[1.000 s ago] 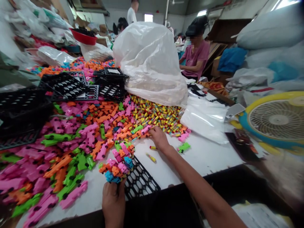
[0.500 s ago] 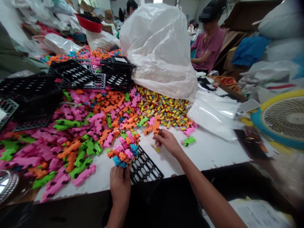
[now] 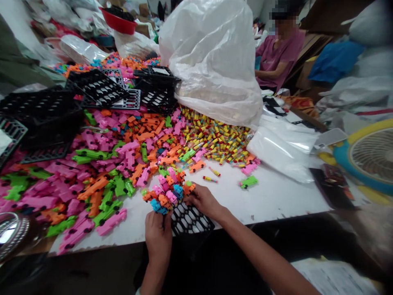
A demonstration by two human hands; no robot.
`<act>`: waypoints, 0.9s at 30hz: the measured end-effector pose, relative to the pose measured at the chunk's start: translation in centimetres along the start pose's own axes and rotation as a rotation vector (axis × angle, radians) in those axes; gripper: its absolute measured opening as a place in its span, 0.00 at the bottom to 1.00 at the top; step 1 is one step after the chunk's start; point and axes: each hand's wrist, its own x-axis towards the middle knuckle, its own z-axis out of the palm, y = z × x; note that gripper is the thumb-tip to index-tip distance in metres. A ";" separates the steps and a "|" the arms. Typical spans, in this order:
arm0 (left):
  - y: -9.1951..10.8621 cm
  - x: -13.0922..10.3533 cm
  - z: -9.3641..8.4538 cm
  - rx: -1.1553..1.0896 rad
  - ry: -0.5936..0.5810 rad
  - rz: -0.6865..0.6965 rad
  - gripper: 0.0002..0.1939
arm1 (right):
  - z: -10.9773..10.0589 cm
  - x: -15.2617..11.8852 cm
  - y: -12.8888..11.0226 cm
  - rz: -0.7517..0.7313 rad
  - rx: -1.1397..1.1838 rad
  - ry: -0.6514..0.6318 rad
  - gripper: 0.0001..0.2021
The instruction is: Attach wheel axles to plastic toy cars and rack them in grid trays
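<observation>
A black plastic grid rack (image 3: 192, 219) lies at the front edge of the white table, its right part holding no toys. Toy vehicles in pink, orange and blue (image 3: 164, 192) stand packed upright at its left end. My left hand (image 3: 158, 233) is closed at that end, thumb and fingers gripping the rack just below the blue toys. My right hand (image 3: 205, 203) pinches an orange toy car (image 3: 188, 187) against the right side of the cluster. Its fingertips are partly hidden. Two small yellow-labelled tubes (image 3: 210, 179) lie just beyond that hand.
Loose toy cars (image 3: 61, 184) heap up on the left, below stacked black racks (image 3: 39, 106). Yellow tubes (image 3: 217, 139) are piled before a large plastic bag (image 3: 211, 61). Clear plastic bags (image 3: 279, 151) and a fan (image 3: 371, 155) are on the right. A person (image 3: 279, 57) sits behind.
My right hand has moved left and down, bringing the orange car from above the table to the toy cluster. Two tubes now show on the table. The view has shifted slightly.
</observation>
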 end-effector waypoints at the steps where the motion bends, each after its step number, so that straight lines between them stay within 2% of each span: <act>1: -0.1 0.0 0.1 -0.001 0.006 0.008 0.08 | 0.0 0.1 -0.3 -0.042 -0.084 -0.006 0.01; 4: -0.4 0.0 0.2 -0.004 0.022 0.034 0.09 | 0.4 0.2 -0.7 -0.121 -0.256 0.010 0.02; 8: -0.9 -0.5 -0.1 0.023 0.025 0.007 0.12 | 0.0 -0.3 -0.5 -0.123 -0.251 0.019 0.04; 10: -1.2 -1.1 -0.5 0.064 0.047 -0.005 0.15 | -1.0 -0.1 -0.4 -0.174 -0.275 0.083 0.07; 12: -1.5 -1.6 -1.0 0.103 0.072 -0.030 0.17 | -2.3 1.0 -0.5 -0.181 -0.419 0.204 0.08; 14: -1.7 -1.8 -1.4 0.120 0.071 -0.071 0.19 | -3.5 3.1 -0.7 -0.104 -0.730 0.260 0.11; 17: -1.9 -1.7 -1.5 0.122 0.051 -0.089 0.21 | -4.3 6.7 -0.9 0.020 -1.136 0.189 0.13; 20: -2.0 -1.4 -1.4 0.114 0.031 -0.090 0.21 | -4.5 9.2 -0.8 0.030 -1.231 0.143 0.13; 23: -1.9 -1.2 -1.3 0.072 0.025 -0.112 0.19 | -5.0 10.0 -0.6 -0.004 -1.280 0.107 0.13; 27: -1.9 -1.2 -1.3 0.048 0.021 -0.105 0.19 | -6.0 9.1 -0.6 -0.082 -1.318 0.067 0.12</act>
